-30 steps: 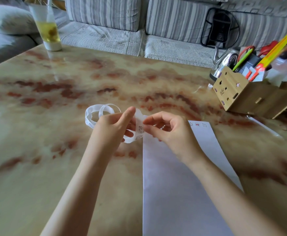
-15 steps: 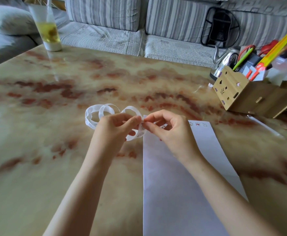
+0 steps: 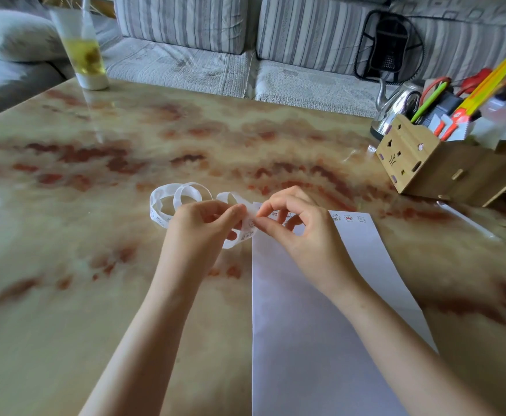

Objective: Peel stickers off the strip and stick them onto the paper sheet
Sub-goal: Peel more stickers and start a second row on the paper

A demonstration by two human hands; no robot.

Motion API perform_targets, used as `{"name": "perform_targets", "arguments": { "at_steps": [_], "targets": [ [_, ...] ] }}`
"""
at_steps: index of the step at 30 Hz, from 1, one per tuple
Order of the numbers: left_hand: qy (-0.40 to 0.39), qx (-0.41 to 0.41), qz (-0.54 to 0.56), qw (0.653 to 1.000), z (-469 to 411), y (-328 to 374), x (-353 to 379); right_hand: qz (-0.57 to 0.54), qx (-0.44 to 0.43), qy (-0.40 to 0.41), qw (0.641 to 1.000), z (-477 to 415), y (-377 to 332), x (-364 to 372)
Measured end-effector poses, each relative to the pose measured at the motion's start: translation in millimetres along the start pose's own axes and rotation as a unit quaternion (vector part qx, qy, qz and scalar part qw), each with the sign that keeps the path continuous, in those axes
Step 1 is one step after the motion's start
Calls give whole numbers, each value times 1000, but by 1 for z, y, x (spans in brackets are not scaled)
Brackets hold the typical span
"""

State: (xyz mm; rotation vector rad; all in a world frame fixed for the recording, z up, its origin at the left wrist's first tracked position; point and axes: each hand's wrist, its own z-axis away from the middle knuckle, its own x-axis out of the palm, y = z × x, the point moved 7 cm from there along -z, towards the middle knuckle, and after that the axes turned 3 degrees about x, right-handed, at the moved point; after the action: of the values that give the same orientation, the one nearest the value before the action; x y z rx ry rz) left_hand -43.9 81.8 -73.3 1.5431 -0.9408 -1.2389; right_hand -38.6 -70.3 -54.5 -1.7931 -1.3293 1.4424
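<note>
Sticker strip [image 3: 155, 210], curly white, in pinch of left hand [image 3: 197, 231] and right hand [image 3: 304, 238].

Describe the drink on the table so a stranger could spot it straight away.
Look at the marbled table before the striped sofa. On its far left corner stands a tall clear cup. It alone holds yellow liquid; the kettle at far right is shiny metal.

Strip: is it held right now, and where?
Both hands hold the strip at its uncoiled end: the left hand grips it, the right hand pinches it with thumb and forefinger.
</note>
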Motion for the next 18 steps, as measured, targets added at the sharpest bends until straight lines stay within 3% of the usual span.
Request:
{"name": "perform_targets", "arguments": {
  "at_steps": [5, 11, 18],
  "targets": [
    [16, -4, -21, 1000, 1, 0, -2, -82, 50, 10, 995, -2, 8, -24],
    [22, -10, -49, 999, 3, 2, -4, -38, 160, 41, 986, -17, 55, -71],
    [22, -15, -59, 998, 2, 3, -4, 11, 255, -14, 967, -20, 92, -71]
  ]
}}
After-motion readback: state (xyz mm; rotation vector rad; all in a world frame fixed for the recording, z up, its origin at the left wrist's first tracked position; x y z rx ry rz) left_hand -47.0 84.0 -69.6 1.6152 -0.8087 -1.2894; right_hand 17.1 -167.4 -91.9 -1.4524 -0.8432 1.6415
